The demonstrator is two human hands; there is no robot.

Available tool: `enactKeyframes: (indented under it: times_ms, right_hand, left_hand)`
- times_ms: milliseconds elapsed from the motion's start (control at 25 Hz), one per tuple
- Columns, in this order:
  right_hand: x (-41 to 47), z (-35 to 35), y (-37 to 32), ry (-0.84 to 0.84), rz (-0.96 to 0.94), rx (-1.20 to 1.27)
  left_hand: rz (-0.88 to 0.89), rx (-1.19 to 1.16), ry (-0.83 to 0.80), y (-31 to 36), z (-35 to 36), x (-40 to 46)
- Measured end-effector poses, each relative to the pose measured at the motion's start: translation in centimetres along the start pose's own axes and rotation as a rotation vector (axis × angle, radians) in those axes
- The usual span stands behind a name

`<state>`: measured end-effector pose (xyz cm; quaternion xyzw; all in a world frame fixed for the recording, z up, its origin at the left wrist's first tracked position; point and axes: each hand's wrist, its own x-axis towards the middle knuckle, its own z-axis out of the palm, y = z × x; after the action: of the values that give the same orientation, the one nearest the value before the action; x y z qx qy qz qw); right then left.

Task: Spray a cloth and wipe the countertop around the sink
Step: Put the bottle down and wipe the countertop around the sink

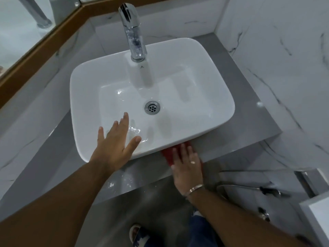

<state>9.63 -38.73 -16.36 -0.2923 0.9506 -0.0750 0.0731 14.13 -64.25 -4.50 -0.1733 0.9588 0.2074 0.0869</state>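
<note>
Right hand [187, 162] is pressing the red cloth [168, 155] flat, palm open, on the tabletop [249, 111] at the sink [85, 143] front edge. Left hand [114, 141] is hovering, released. Cloth is likely soft, limp; best pinned under the palm.

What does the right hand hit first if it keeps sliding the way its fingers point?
The right hand, flat on the red cloth, points at the sink; its outer front wall comes first, almost immediately.
</note>
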Motion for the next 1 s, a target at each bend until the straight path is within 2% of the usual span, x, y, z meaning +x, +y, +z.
enactKeyframes:
  times_ms: [80,120,160,200,320,400,480,560,680,760,880,1000]
  right_hand:
    - [0.0,-0.8,3.3,-0.101,-0.328,-0.056]
    - [0.8,-1.9,6.8,-0.125,-0.417,-0.117]
    - [1.9,-3.0,10.8,-0.127,-0.416,-0.183]
    - [3.0,-4.0,15.2,-0.078,-0.325,-0.232]
    - [6.5,-7.5,27.7,-0.037,0.202,-0.184]
    - [7.7,-8.3,29.8,-0.014,0.443,-0.097]
    - [7.4,-6.7,24.6,0.098,0.56,-0.07]
    - [4.7,-3.8,14.9,0.146,0.529,-0.05]
    - [-1.1,0.4,-0.8,0.091,0.094,0.082]
    - [-3.5,1.8,-8.2,-0.052,-0.212,0.096]
    - [-2.7,1.1,-10.1,-0.14,-0.401,0.01]
    - [-1.4,-0.1,-4.8,-0.12,-0.35,-0.081]
  left_hand:
    - [-0.004,0.012,0.0,-0.2,0.1,0.0]
    - [-0.009,0.016,0.001,-0.3,0.1,0.0]
    - [-0.008,0.023,-0.002,-0.2,0.0,0.1]
    - [-0.003,0.033,-0.009,-0.2,0.1,0.2]
    - [-0.006,0.057,-0.005,-0.1,0.1,0.0]
    - [-0.008,0.064,-0.01,0.0,0.0,0.1]
    - [-0.007,0.068,-0.017,0.0,0.0,0.2]
    - [-0.015,0.065,-0.019,0.2,-0.1,0.2]
    - [-0.006,0.05,-0.014,0.3,-0.2,0.1]
    - [0.005,0.04,0.009,0.3,-0.2,-0.1]
    - [-0.003,0.04,0.065,0.3,-0.2,-0.4]
    - [0.088,0.071,0.176,-0.1,-0.9,-1.9]
